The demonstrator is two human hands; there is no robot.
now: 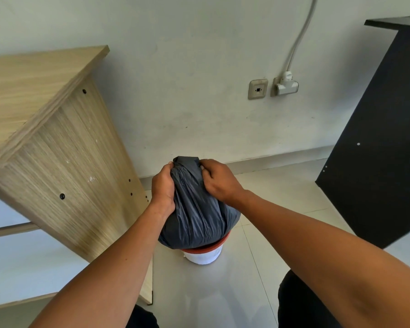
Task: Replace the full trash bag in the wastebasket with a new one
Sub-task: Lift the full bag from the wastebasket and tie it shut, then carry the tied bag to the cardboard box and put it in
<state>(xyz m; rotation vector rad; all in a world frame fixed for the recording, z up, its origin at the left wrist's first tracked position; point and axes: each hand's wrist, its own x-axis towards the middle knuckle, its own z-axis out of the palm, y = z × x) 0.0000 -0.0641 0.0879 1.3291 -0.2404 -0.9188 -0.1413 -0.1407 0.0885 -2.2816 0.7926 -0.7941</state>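
A full dark grey trash bag (197, 221) bulges out of a small white wastebasket (202, 256) with a red rim, standing on the tiled floor near the wall. The bag's top is gathered into a neck. My left hand (162, 188) grips that neck from the left side. My right hand (217, 179) pinches the gathered plastic from the right, near the top. The bag's lower part still sits inside the wastebasket and hides its opening. No new bag is in view.
A light wooden desk (57, 150) stands close on the left. A black cabinet (376, 150) stands on the right. The wall behind carries a socket with a white plug (285, 86) and cable. Pale floor tiles (282, 197) surround the wastebasket.
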